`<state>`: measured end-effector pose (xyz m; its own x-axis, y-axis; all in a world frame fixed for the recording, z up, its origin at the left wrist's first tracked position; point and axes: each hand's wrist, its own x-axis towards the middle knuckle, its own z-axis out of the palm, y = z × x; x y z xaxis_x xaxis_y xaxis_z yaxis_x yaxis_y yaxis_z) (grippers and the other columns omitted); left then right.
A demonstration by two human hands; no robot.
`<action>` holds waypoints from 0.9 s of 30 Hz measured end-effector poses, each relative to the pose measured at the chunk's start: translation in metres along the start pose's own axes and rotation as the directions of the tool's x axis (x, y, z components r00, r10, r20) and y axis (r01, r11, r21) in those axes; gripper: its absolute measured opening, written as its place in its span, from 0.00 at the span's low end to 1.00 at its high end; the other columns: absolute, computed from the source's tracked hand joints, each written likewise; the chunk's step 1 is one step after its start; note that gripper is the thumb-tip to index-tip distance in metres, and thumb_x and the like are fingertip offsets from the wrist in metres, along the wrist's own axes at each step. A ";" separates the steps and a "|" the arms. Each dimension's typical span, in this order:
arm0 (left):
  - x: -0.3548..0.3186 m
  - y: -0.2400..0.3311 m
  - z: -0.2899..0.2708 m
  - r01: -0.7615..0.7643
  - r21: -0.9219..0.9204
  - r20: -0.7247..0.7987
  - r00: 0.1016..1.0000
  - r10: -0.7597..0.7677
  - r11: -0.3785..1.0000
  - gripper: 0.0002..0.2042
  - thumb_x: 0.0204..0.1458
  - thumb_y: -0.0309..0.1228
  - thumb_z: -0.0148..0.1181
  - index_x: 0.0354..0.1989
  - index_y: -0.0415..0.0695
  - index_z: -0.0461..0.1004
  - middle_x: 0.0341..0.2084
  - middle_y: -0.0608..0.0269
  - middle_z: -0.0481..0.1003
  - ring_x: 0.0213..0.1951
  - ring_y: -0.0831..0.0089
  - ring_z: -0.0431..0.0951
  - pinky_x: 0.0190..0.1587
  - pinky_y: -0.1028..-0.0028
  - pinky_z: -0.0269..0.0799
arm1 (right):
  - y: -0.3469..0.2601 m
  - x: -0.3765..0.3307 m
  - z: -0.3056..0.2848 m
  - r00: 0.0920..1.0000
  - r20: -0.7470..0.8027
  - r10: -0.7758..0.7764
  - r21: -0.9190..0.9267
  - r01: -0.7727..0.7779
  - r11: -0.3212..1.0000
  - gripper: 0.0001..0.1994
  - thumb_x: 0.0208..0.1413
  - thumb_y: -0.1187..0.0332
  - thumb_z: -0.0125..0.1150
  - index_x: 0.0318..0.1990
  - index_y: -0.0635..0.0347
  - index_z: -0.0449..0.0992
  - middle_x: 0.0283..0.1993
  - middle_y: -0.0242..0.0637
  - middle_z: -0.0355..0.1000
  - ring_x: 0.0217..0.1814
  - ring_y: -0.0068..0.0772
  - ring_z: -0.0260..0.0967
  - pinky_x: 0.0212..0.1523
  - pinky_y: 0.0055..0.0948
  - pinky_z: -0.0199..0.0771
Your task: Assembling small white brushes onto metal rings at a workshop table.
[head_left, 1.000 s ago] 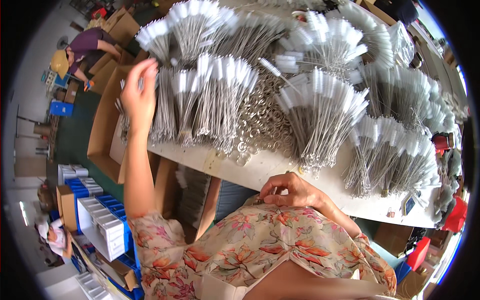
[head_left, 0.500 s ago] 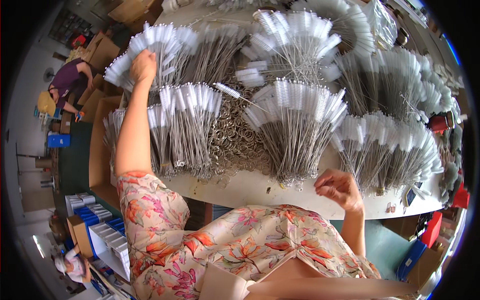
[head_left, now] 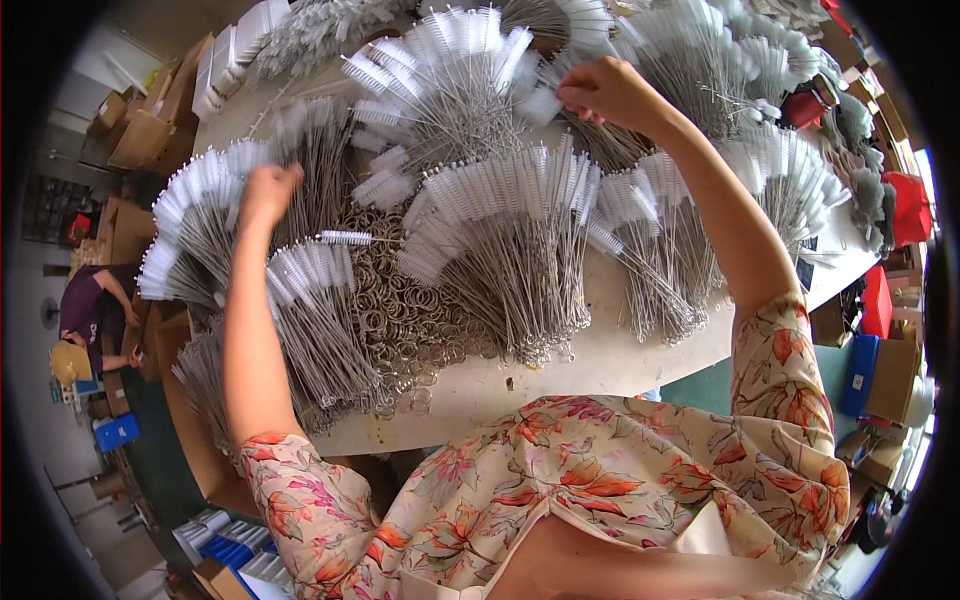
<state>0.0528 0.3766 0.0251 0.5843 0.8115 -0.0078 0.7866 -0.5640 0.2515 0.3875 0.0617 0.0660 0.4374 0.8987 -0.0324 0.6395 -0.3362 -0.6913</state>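
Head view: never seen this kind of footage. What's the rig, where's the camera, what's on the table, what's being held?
There is no machine here: a person works with bare hands. The single picture comes from a fisheye camera worn on the head, looking down, so straight edges bend and the floral-sleeved forearms enter from below. The table is covered with fanned bundles of thin wire brushes with white bristle tips, and a pile of metal rings sits in the middle. The left hand reaches into a brush bundle at the left; its grip is hard to see. The right hand pinches at the tips of brushes at the far side. Cardboard boxes stand past the table, where another person works.
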 end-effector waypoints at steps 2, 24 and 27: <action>0.004 -0.022 0.030 -0.091 0.015 -0.012 0.996 0.091 0.996 0.11 0.41 0.35 0.63 0.25 0.38 0.75 0.24 0.49 0.76 0.31 0.55 0.76 0.35 0.64 0.69 | 0.022 0.019 0.001 0.992 -0.083 -0.097 -0.210 0.078 0.975 0.08 0.47 0.67 0.58 0.32 0.61 0.77 0.24 0.35 0.74 0.26 0.28 0.71 0.30 0.26 0.71; -0.147 0.021 -0.074 -0.129 -0.911 -0.211 0.962 -0.173 0.391 0.11 0.55 0.29 0.52 0.44 0.35 0.71 0.25 0.70 0.67 0.20 0.91 0.56 0.16 0.88 0.45 | 0.056 0.022 -0.035 0.912 -0.386 -0.140 -0.018 0.144 0.989 0.06 0.45 0.69 0.56 0.30 0.61 0.73 0.28 0.36 0.74 0.30 0.29 0.73 0.31 0.28 0.73; -0.196 0.001 -0.081 -0.162 -0.881 -0.258 0.952 -0.165 0.444 0.13 0.58 0.31 0.48 0.45 0.37 0.70 0.23 0.72 0.64 0.17 0.91 0.53 0.16 0.89 0.43 | 0.047 0.018 -0.092 0.814 -0.551 0.181 0.592 0.229 0.773 0.11 0.49 0.63 0.57 0.30 0.64 0.74 0.30 0.41 0.75 0.33 0.34 0.74 0.32 0.32 0.73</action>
<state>-0.0773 0.2295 0.1054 0.3751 0.9049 0.2012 0.0783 -0.2472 0.9658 0.4836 0.0356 0.0990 0.8205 0.5158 0.2463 0.2202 0.1125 -0.9689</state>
